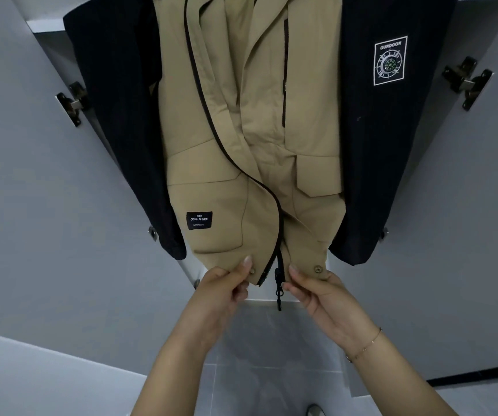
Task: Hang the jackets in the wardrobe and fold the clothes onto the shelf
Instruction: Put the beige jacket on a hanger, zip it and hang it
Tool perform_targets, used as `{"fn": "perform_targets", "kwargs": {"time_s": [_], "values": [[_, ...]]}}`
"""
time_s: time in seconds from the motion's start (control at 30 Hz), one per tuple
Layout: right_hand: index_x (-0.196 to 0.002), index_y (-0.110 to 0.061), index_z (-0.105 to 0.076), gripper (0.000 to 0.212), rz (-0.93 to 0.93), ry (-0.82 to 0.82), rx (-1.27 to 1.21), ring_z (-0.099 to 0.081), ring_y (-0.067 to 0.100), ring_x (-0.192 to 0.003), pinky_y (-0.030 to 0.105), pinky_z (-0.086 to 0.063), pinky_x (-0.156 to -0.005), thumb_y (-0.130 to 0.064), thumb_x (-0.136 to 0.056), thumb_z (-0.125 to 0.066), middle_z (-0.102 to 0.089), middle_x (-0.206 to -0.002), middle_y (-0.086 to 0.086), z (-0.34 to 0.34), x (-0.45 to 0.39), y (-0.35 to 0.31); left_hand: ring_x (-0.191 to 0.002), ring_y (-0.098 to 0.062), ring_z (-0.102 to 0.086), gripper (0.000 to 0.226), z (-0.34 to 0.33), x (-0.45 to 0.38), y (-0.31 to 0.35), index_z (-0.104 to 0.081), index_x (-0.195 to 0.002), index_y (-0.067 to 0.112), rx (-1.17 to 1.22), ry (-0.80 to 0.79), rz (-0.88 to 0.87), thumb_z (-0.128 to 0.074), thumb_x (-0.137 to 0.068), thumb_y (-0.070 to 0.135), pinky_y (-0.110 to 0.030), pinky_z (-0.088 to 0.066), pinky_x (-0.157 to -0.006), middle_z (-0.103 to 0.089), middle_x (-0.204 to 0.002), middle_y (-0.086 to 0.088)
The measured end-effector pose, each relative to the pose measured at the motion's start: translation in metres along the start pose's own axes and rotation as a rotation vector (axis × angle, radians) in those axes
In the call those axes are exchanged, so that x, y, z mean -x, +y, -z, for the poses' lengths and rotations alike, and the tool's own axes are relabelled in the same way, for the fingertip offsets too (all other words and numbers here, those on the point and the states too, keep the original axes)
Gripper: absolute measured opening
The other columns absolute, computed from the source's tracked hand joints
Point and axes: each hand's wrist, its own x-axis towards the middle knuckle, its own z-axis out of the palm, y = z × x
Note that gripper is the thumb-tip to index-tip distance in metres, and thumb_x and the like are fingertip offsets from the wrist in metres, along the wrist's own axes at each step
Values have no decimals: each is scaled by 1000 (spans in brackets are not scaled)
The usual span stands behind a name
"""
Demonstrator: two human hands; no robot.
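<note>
from the head view, the tan jacket (250, 139) hangs inside the open wardrobe (16, 145), between two dark jackets (391, 160), its front not zipped. the left hand (226, 283) pinches the hem on one side of the zipper (277, 283), thumb on top and fingers (246, 262) curled under the cloth. the right hand (316, 291) pinches the other hem corner just below a snap button (318, 269). the zipper pull dangles between the two hands.

it looks like she is straightening or about to zip the front. to do that well, i'd hold both hems level, draw them down gently so the cloth falls flat, and line up the zipper ends before sliding anything. pulling hard could tug it off the hanger, which is out of sight.
</note>
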Motion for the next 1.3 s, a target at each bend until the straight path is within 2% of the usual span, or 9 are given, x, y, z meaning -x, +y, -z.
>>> {"fn": "perform_targets", "kwargs": {"time_s": [0.13, 0.3, 0.43, 0.6, 0.77, 0.83, 1.0, 1.1, 1.3], "values": [[-82, -3, -78, 17, 26, -48, 28, -73, 20, -76, 19, -57, -64, -4, -66, -76, -74, -87, 13, -4, 4, -4, -66, -6, -62, 15, 7, 5, 4, -76, -81, 4, 141, -78, 25, -73, -71, 15, -15, -54, -67, -68, -78, -4], [-79, -7, -78, 14, 147, -26, 28, -71, 17, -72, 19, -56, -66, -9, -65, -76, -72, -81, 10, -14, 10, -4, -80, -7, -70, 15, -15, 4, 2, -74, -88, 5, 352, 121, -135, -73, -74, 12, -15, -55, -71, -74, -87, -3], [-87, -10, -76, 22, 285, 4, 69, -68, 16, -80, 23, -54, -65, -16, -66, -79, -72, -88, 9, -26, 16, 0, -93, -8, -71, 11, -38, 9, -2, -76, -82, 12, 417, 167, -173, -74, -74, 18, -21, -51, -85, -76, -96, -2], [-101, 1, -70, 42, 413, 130, 93, -66, 30, -98, 37, -53, -90, -20, -66, -80, -68, -107, 26, -36, 18, 7, -89, -9, -72, 11, -56, 14, -2, -80, -83, 13, 526, 123, -187, -72, -76, 14, -16, -55, -74, -76, -96, -5], [-99, -8, -73, 29, 471, 161, 48, -69, 22, -97, 28, -54, -86, -16, -72, -78, -73, -102, 17, -37, 22, 9, -90, -8, -71, 11, -62, 15, -3, -81, -81, 16, 551, 129, -209, -72, -76, 14, -14, -54, -73, -76, -97, -3], [-103, -7, -72, 30, 477, 137, 27, -69, 24, -102, 26, -54, -87, -15, -74, -77, -72, -105, 17, -36, 22, 10, -91, -8, -72, 11, -64, 15, -5, -81, -82, 14, 551, 135, -208, -71, -77, 13, -14, -54, -73, -76, -98, -5], [-94, -11, -75, 24, 456, 175, 29, -69, 26, -95, 24, -55, -80, -16, -71, -79, -73, -99, 18, -35, 22, 9, -95, -12, -71, 19, -64, 13, -12, -77, -94, 7, 549, 152, -227, -72, -77, 12, -16, -55, -78, -75, -103, -9], [-97, -9, -74, 27, 448, 190, 31, -69, 27, -95, 26, -55, -82, -16, -71, -79, -73, -101, 18, -34, 23, 8, -100, -15, -70, 29, -65, 13, -17, -75, -101, 4, 503, 156, -255, -73, -75, 16, -16, -55, -79, -74, -106, -10], [-94, -10, -76, 32, 424, 203, 4, -69, 27, -100, 33, -51, -88, -21, -64, -80, -73, -102, 17, -31, 24, 6, -99, -11, -70, 21, -58, 13, -28, -80, -90, 20, 270, 160, -347, -75, -71, 27, -11, -52, -77, -76, -100, -5]]}}
